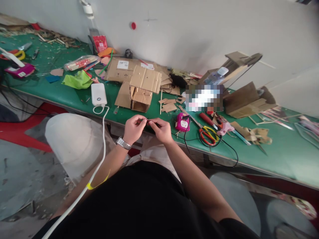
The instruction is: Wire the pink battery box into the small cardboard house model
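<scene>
My left hand [135,128] and my right hand [160,129] meet just off the front edge of the green table. Both are closed in a pinch, fingertips nearly touching, on a small dark thing [148,120] too small to name. Just beyond them stands an open cardboard box structure [142,93] with a corrugated flap on top. To the right of my right hand sits a purple power socket cube [182,122]. A metal watch [123,143] circles my left wrist.
A white power bank [98,94] with a white cable [104,142] lies left. Right are scissors [208,136], a red-handled tool [207,119], a pink glue gun [225,128] and a looped black cord. Cardboard pieces [169,106] and a bottle [216,77] stand farther back.
</scene>
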The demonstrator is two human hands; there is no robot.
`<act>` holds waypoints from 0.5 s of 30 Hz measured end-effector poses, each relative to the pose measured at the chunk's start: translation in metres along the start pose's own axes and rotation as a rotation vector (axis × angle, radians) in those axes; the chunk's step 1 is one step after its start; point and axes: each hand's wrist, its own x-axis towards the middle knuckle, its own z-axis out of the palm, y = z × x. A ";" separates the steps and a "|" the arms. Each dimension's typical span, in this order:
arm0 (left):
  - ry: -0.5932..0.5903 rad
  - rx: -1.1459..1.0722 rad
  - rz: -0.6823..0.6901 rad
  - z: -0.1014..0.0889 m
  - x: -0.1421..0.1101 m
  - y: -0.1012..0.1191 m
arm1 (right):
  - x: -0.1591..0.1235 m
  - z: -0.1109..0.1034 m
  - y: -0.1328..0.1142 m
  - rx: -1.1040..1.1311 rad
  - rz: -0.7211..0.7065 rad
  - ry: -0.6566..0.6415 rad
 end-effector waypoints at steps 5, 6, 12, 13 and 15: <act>-0.007 0.043 -0.001 -0.001 -0.001 -0.003 | 0.001 0.000 0.000 0.041 -0.010 0.017; -0.006 0.044 -0.008 -0.002 -0.001 -0.003 | 0.001 0.000 0.000 0.043 -0.014 0.012; 0.016 -0.113 -0.135 -0.001 0.001 0.001 | 0.000 0.002 -0.002 0.037 -0.086 -0.055; 0.019 -0.156 -0.171 0.000 0.002 0.001 | 0.000 0.003 -0.002 0.040 -0.096 -0.080; 0.030 -0.243 -0.231 0.000 0.004 0.003 | -0.001 0.004 -0.002 0.032 -0.107 -0.121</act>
